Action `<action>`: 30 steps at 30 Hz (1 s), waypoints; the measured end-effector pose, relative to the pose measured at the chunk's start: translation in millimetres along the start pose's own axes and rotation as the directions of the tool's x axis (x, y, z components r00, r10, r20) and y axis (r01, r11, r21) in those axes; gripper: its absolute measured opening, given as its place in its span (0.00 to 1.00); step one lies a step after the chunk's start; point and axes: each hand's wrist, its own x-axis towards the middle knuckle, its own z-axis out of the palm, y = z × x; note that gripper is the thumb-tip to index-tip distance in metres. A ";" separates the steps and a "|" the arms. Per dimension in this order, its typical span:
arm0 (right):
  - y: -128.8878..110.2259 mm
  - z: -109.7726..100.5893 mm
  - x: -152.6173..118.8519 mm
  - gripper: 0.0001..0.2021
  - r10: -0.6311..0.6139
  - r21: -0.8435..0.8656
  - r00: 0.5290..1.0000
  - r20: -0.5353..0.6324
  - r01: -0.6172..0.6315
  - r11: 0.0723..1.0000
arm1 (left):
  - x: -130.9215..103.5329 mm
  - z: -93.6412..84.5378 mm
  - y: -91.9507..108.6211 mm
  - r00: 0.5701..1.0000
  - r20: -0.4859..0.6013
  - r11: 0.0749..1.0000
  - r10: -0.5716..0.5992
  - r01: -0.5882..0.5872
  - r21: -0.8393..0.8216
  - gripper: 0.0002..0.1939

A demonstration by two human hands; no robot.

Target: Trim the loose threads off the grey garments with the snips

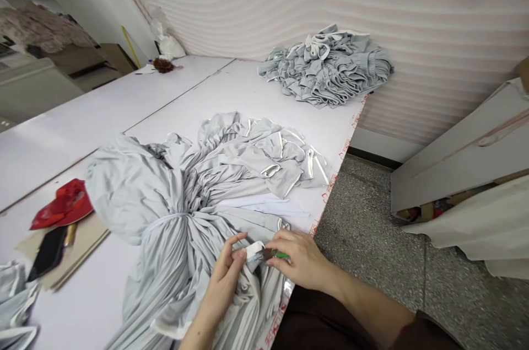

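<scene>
A bundle of pale grey garments (161, 190), tied round the middle with a grey band (165, 220), spreads over the table in front of me. My left hand (227, 267) pinches the white-trimmed edge (254, 249) of one grey piece between thumb and fingers. Close beside it, my right hand (300, 257) is closed on a small dark tool with a green part (282, 254), which looks like thread snips. Its tip meets the cloth near the white trim, and my fingers hide much of it.
Another heap of grey garments (330, 66) lies at the table's far end. On the left are a red cloth item (64, 204), a black phone (47, 252) and brown cardboard (82, 253). The table edge (336, 168) drops to a speckled floor (372, 229), with a white cabinet (458, 157) beyond.
</scene>
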 end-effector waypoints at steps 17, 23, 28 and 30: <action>6.1 7.9 4.8 0.11 -0.091 -0.023 0.993 -0.070 0.090 0.996 | 11.0 -7.9 13.3 0.976 0.141 0.964 -0.167 0.192 -0.184 0.33; 7.5 9.5 8.1 0.07 -0.040 0.055 0.997 -0.068 0.043 0.998 | 14.7 -8.8 11.9 0.957 0.214 0.940 -0.195 0.245 -0.237 0.31; 16.6 4.2 5.1 0.07 0.096 0.187 0.991 -0.093 -0.078 0.979 | 14.1 -10.8 24.6 0.984 0.178 0.987 -0.007 -0.022 0.159 0.16; 22.2 2.0 3.7 0.09 0.219 0.225 0.967 -0.129 -0.186 0.956 | 13.4 -5.7 31.8 0.973 0.149 0.880 0.179 -0.226 0.418 0.08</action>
